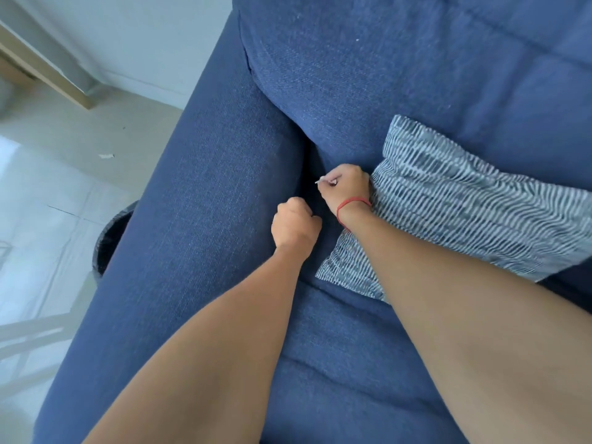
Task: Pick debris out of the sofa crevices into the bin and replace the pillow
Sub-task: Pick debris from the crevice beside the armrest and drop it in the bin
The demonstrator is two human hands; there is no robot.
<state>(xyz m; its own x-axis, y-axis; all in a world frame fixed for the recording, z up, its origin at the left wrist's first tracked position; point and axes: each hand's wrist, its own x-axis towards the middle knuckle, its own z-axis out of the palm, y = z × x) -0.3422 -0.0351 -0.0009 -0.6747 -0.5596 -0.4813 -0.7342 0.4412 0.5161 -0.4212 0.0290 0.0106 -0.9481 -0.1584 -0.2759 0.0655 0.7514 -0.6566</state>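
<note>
Right hand (347, 187) fingers (331, 182) pinch pale debris (320, 180).

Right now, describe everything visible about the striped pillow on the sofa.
The striped pillow is a soft fabric cushion, roughly square, with wavy dark blue and white stripes and flat sewn edges. It lies tilted on the blue sofa seat, its far edge against the back cushion, one corner pointing toward the camera. The right hand, with a red band at the wrist, presses against its left edge beside the crevice, and the right forearm crosses over its near corner.
</note>
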